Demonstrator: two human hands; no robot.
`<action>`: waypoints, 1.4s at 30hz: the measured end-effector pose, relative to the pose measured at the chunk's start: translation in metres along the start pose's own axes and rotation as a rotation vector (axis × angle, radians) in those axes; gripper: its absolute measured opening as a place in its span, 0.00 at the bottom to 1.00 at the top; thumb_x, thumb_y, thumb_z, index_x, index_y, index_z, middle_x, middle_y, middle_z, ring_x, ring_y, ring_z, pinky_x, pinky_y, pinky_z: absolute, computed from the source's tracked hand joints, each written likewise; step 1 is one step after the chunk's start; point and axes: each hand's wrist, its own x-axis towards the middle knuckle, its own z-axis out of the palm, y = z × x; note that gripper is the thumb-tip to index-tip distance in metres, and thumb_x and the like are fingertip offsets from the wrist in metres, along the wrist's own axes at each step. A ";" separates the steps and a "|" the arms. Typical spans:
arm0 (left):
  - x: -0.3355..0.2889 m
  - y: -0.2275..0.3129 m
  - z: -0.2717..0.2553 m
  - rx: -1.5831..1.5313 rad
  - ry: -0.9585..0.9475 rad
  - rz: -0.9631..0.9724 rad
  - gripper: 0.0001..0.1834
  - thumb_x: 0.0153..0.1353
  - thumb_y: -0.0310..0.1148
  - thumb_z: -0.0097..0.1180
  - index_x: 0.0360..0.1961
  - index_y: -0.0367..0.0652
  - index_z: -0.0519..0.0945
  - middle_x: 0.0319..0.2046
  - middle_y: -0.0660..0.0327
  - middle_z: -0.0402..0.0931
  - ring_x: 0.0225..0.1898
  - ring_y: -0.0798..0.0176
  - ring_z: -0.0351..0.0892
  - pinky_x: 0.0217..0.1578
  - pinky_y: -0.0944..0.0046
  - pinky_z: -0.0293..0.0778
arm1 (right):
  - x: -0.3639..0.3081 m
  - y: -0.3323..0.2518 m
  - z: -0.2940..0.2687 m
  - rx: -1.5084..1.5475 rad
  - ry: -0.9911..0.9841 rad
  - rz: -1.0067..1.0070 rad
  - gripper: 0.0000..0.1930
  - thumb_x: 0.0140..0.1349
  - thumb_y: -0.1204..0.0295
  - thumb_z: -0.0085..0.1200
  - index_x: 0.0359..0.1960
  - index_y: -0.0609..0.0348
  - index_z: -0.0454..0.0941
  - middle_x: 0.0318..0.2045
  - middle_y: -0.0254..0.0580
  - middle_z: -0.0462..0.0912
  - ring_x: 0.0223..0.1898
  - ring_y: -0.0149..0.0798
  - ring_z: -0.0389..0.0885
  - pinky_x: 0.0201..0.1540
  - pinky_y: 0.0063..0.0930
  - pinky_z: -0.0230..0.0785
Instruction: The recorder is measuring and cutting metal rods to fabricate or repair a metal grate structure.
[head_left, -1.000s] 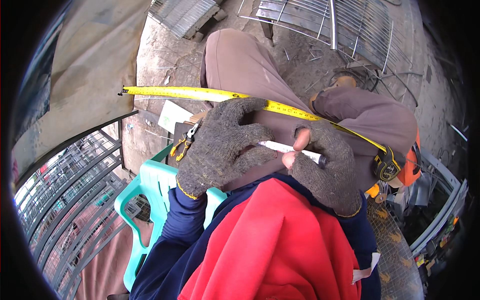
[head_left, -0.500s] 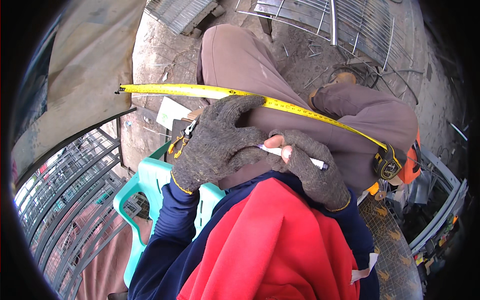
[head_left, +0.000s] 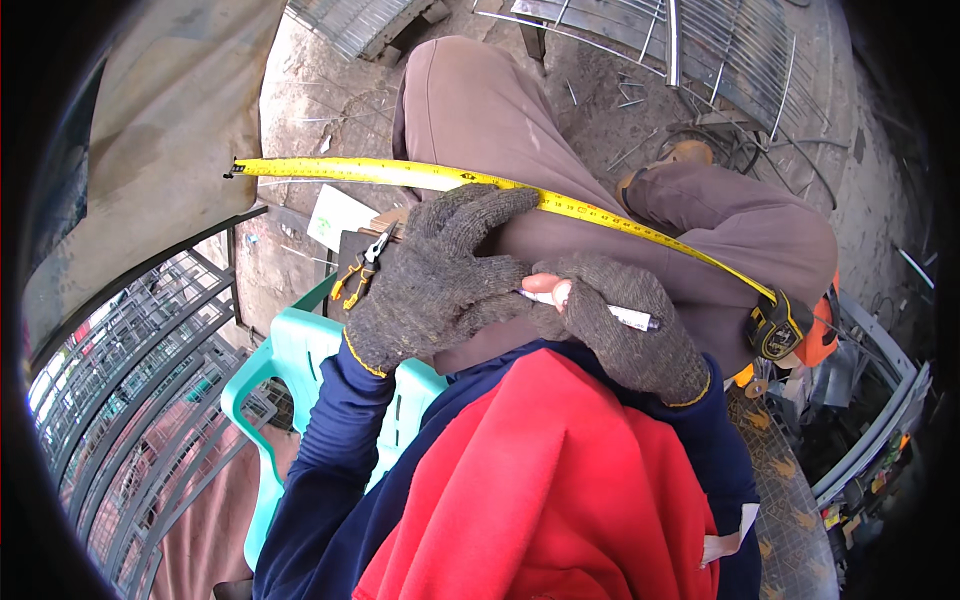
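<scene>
My left hand (head_left: pixel 420 280), in a dark grey knit glove, has its thumb and index finger pinched around the left end of a white marker pen (head_left: pixel 630 318). Its other fingers reach along the lower edge of a yellow tape measure blade (head_left: pixel 350 172). My right hand (head_left: pixel 625 310), gloved with bare thumb and fingertip showing, grips the pen's body. The blade stretches across my thighs from its hooked end at the left to the black and yellow tape case (head_left: pixel 778 325) by my right thigh. Pliers with yellow-and-black handles (head_left: pixel 362 268) lie beside my left hand.
A turquoise plastic chair (head_left: pixel 300 350) stands at my left, near dark metal bar frames (head_left: pixel 130 430). A wire grille (head_left: pixel 740 50) lies on a low support ahead. Metal strips and an orange object (head_left: pixel 822 335) are at the right. Scraps litter the floor.
The left hand has shifted slightly, uncovering more of the pliers. The pen has tilted a little flatter in my right hand. The tape's hooked end has moved slightly left and up.
</scene>
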 end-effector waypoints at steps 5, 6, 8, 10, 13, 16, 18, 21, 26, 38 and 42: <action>-0.002 -0.008 -0.009 -0.118 0.043 0.039 0.16 0.50 0.39 0.66 0.41 0.50 0.85 0.62 0.49 0.69 0.61 0.40 0.68 0.60 0.44 0.64 | -0.013 -0.016 -0.020 0.300 0.071 0.230 0.13 0.69 0.69 0.49 0.49 0.59 0.79 0.39 0.42 0.84 0.37 0.39 0.83 0.40 0.34 0.74; -0.002 -0.009 -0.010 -0.115 0.032 0.046 0.15 0.50 0.39 0.66 0.40 0.49 0.85 0.62 0.49 0.69 0.61 0.40 0.68 0.60 0.44 0.64 | -0.016 -0.017 -0.023 0.345 0.122 0.269 0.13 0.69 0.66 0.50 0.49 0.57 0.80 0.36 0.41 0.85 0.34 0.38 0.82 0.38 0.33 0.73; 0.000 -0.008 -0.012 -0.112 0.021 0.053 0.15 0.51 0.38 0.65 0.40 0.49 0.84 0.62 0.49 0.69 0.61 0.39 0.68 0.59 0.44 0.65 | -0.025 -0.018 -0.028 0.244 0.216 0.241 0.13 0.68 0.64 0.51 0.47 0.57 0.81 0.35 0.40 0.85 0.32 0.37 0.82 0.37 0.32 0.72; 0.003 -0.003 -0.012 -0.070 0.035 0.003 0.15 0.54 0.38 0.64 0.41 0.46 0.83 0.60 0.49 0.71 0.60 0.39 0.69 0.59 0.44 0.66 | -0.022 -0.019 -0.030 -0.148 0.374 0.089 0.12 0.61 0.67 0.58 0.45 0.55 0.81 0.34 0.37 0.85 0.33 0.38 0.82 0.38 0.32 0.72; 0.002 0.000 -0.001 -0.024 0.148 -0.065 0.12 0.55 0.36 0.64 0.37 0.41 0.80 0.56 0.50 0.76 0.57 0.44 0.74 0.57 0.52 0.68 | -0.019 0.000 -0.022 -0.578 0.454 -0.160 0.14 0.55 0.74 0.61 0.45 0.53 0.81 0.36 0.35 0.85 0.36 0.40 0.82 0.39 0.34 0.72; 0.007 0.002 -0.004 -0.161 0.148 -0.180 0.17 0.60 0.39 0.61 0.47 0.40 0.79 0.53 0.51 0.77 0.54 0.45 0.75 0.56 0.50 0.69 | -0.006 0.015 -0.018 -0.738 0.567 -0.248 0.18 0.52 0.75 0.64 0.46 0.52 0.80 0.39 0.33 0.84 0.41 0.41 0.82 0.45 0.38 0.70; 0.019 0.009 -0.010 -0.176 0.148 -0.279 0.17 0.61 0.38 0.60 0.48 0.40 0.79 0.52 0.52 0.78 0.53 0.47 0.76 0.54 0.52 0.71 | 0.001 0.015 -0.017 -0.878 0.628 -0.167 0.17 0.53 0.72 0.65 0.46 0.51 0.80 0.39 0.34 0.83 0.43 0.40 0.81 0.48 0.38 0.68; 0.023 -0.006 -0.008 -0.099 0.156 -0.338 0.18 0.62 0.37 0.59 0.51 0.41 0.78 0.50 0.52 0.78 0.50 0.49 0.78 0.50 0.55 0.74 | -0.004 0.032 -0.021 -0.845 0.535 -0.051 0.17 0.55 0.72 0.63 0.48 0.50 0.79 0.38 0.34 0.83 0.40 0.41 0.80 0.46 0.38 0.68; 0.030 -0.014 -0.010 -0.048 0.290 -0.146 0.13 0.62 0.32 0.57 0.48 0.42 0.78 0.42 0.51 0.77 0.46 0.47 0.77 0.48 0.51 0.73 | -0.002 0.024 -0.028 -0.811 0.481 0.003 0.17 0.58 0.70 0.61 0.50 0.50 0.78 0.39 0.36 0.83 0.39 0.43 0.81 0.44 0.39 0.69; 0.043 -0.023 -0.029 0.109 0.125 -0.058 0.12 0.57 0.36 0.63 0.41 0.44 0.80 0.30 0.55 0.70 0.35 0.48 0.73 0.37 0.52 0.70 | -0.008 0.029 -0.037 -0.836 0.406 -0.012 0.14 0.62 0.72 0.57 0.49 0.56 0.79 0.41 0.43 0.85 0.42 0.47 0.84 0.44 0.36 0.74; 0.043 -0.023 -0.026 0.132 0.130 -0.099 0.11 0.57 0.36 0.63 0.39 0.45 0.80 0.29 0.56 0.69 0.35 0.49 0.73 0.36 0.53 0.69 | 0.005 0.005 -0.036 -0.755 0.397 0.028 0.15 0.62 0.71 0.58 0.51 0.56 0.79 0.40 0.43 0.84 0.41 0.47 0.83 0.43 0.37 0.74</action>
